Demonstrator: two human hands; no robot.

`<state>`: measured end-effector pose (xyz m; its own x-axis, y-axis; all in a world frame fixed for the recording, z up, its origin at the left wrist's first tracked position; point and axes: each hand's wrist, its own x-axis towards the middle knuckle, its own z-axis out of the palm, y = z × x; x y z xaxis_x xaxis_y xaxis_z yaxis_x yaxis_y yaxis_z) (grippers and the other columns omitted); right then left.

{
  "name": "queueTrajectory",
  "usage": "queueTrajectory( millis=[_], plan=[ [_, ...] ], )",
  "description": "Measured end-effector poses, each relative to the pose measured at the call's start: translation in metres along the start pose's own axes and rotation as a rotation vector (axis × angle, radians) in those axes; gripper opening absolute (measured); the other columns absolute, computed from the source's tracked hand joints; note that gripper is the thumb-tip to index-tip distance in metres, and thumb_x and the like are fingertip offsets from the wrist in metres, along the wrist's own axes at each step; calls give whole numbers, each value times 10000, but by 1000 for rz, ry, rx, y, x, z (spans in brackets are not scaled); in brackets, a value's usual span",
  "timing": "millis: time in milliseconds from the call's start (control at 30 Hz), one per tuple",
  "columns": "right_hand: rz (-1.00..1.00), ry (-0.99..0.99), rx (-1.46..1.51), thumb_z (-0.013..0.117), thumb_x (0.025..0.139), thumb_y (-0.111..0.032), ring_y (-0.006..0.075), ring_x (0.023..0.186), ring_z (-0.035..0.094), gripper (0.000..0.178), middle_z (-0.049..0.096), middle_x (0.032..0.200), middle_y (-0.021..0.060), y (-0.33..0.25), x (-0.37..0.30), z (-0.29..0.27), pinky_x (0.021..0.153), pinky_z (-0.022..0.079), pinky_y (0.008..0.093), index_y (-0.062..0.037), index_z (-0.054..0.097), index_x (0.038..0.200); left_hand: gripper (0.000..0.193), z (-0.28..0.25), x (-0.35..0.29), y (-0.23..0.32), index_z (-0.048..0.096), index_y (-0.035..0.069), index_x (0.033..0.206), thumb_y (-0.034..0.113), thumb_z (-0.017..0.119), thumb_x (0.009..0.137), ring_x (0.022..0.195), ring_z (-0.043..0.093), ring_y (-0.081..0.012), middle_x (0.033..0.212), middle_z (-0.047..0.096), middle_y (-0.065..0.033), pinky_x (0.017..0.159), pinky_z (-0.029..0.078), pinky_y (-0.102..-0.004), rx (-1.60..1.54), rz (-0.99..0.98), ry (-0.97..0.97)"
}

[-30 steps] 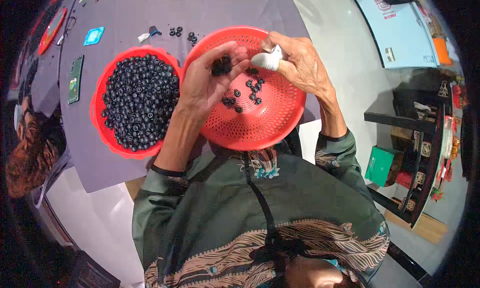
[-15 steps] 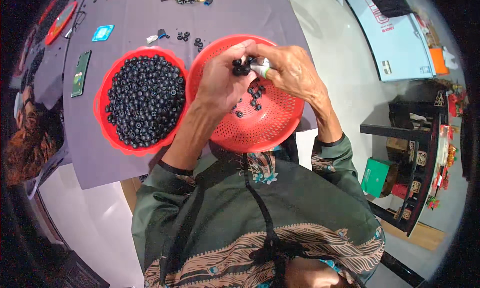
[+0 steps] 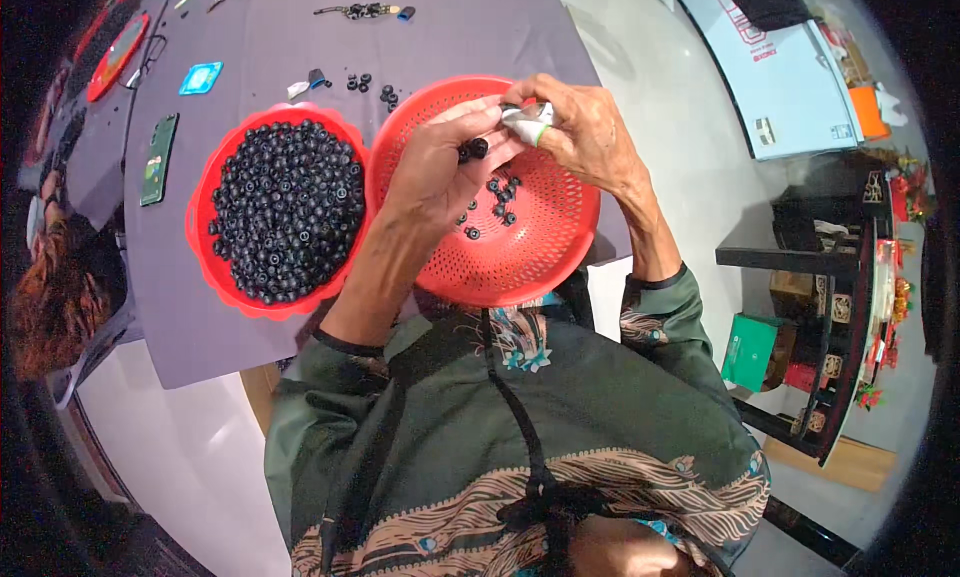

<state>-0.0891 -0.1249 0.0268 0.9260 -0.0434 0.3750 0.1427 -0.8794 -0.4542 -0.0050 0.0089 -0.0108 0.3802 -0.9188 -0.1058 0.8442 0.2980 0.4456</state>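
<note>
Over the red perforated basket [image 3: 545, 247] my two hands meet. My left hand [image 3: 440, 162] is cupped and closed around a few small black round pieces [image 3: 473, 150], which show between thumb and palm. My right hand [image 3: 590, 132] is pinched against the left fingertips; a small dark thing shows there, too hidden to name. White and silver wrapping with a green edge [image 3: 530, 123] covers the right thumb. Several loose black pieces [image 3: 500, 199], some with a hole, lie in the basket below. Left of it, a red scalloped bowl [image 3: 199, 232] is heaped with the same pieces.
On the grey-covered table [image 3: 450, 37] are scattered black pieces [image 3: 389, 97], a white and blue scrap [image 3: 305, 85], a dark phone-like slab [image 3: 159, 159], a blue packet [image 3: 201, 78] and a beaded strand [image 3: 362, 13]. A dark shelf [image 3: 790, 260] stands at right.
My left hand has opened a little and shows fewer black pieces. My right hand has shifted slightly up, its wrapped thumb turned more into view. The whole scene has moved slightly left.
</note>
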Motion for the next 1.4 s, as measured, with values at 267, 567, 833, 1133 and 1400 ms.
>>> queueTrajectory(
  millis=[267,567,833,1133,1400],
  plan=[
    [101,30,137,596,675,-45,153,467,507,230,560,658,59,-16,1,-11,435,378,250,-62,592,904,166,-15,6,-1,518,-22,949,115,479,863,714,504,-111,820,521,-51,616,455,-223,-25,39,-41],
    [-60,117,55,621,691,-55,105,484,519,233,580,705,45,-9,1,-3,438,406,241,-38,581,919,116,-8,-2,6,524,24,902,126,523,848,584,478,-56,722,489,4,462,372,-164,77,58,38],
    [-99,172,37,649,698,-106,105,451,505,240,583,700,44,-12,3,-3,423,398,244,-31,581,916,119,-4,-1,10,525,28,898,127,540,834,567,455,-45,701,487,16,442,336,-164,51,55,-48],
    [-61,145,304,620,750,-187,64,488,416,220,488,633,-15,-8,7,-12,443,313,207,-47,575,912,182,-5,-2,15,501,-10,966,105,525,827,573,421,-41,801,530,-28,428,322,-151,28,46,-157],
    [160,78,430,531,840,-272,63,533,435,233,444,593,-21,-7,-2,-17,473,338,207,-41,528,808,199,-1,-2,14,476,-8,1011,89,508,840,576,396,-52,874,555,-69,428,323,-148,-83,42,-193]
  ],
)
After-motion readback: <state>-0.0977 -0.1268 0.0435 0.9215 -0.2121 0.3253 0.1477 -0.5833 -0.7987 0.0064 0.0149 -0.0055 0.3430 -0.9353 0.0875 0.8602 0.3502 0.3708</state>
